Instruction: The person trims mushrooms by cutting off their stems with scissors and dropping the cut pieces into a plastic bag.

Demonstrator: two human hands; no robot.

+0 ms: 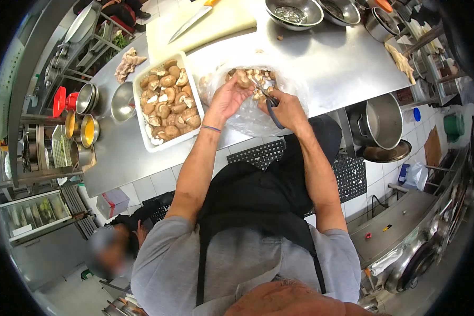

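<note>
My left hand [230, 99] pinches a brown mushroom [243, 80] above an open clear plastic bag [237, 118]. In my right hand [288, 109] is a pair of scissors [271, 105] with dark handles, its blades pointing at the held mushroom. More mushrooms and pale pieces [266, 79] show inside the bag, beneath both hands. Left of the bag stands a white rectangular tub [141, 108] heaped with brown-capped mushrooms [168, 108], some turned with their pale undersides up.
A knife [192, 22] with an orange handle lies on a cutting board [226, 20] at the back. Metal bowls [295, 13] stand at the back right, another bowl [122, 102] left of the tub. A cloth [129, 64] lies nearby. Another person [113, 247] is at the lower left.
</note>
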